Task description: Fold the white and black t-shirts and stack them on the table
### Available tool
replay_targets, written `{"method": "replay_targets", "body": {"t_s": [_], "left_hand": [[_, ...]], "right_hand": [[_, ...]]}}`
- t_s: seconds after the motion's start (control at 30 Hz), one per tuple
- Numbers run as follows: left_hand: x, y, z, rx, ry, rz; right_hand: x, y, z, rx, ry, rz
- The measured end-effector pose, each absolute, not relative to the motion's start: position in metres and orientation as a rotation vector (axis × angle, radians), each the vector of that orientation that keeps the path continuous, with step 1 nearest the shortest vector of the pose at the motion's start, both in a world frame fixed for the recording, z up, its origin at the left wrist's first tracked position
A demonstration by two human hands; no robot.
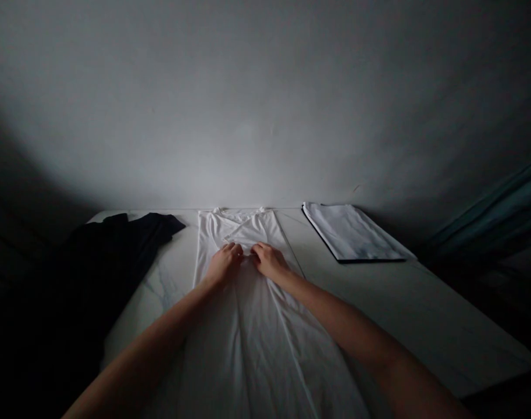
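The white garment (256,326) is thin, creased cloth; left of it lies matt dark fabric (134,250), beneath it a smooth, marble-patterned tabletop (422,314).

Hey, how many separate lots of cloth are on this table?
3. A dark garment lies on the left, a white garment in the middle under the left hand and right hand, and a folded stack on the right. The stack may hide further pieces.

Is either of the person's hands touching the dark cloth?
No, the left hand and right hand are both on the white garment, while the dark cloth lies off to the left.
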State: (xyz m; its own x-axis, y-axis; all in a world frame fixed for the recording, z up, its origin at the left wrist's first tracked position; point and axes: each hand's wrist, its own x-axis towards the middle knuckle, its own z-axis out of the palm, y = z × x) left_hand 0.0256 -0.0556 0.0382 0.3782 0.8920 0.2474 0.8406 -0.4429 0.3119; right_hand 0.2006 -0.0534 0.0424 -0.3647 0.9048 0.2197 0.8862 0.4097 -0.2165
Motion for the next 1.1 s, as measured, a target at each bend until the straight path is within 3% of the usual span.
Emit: {"method": "replay_targets", "body": {"t_s": [0.3,0.47,0.6,0.87,1.1], "left_hand": [[0.009,-0.043,0.033,2.452,1.188,0.715],[0.002,-0.031,0.051,2.508,1.347,0.757],[0.014,-0.001,0.057,2.696,1.338,0.586],[0.041,0.030,0.014,2.756,1.465,0.225],[0.051,0.050,0.028,2.759,1.603,0.332]], "right_hand": [[0.212,-0.051,0.029,-1.248,-2.363,0.125],[0.234,-0.052,0.036,-1.141,-2.265,0.196],[0.252,-0.054,0.031,-1.168,-2.333,0.148],[0.252,-0.080,0.012,-1.158,-2.679,0.213],[0.252,-0.007,0.036,-1.354,-2.336,0.164]]}}
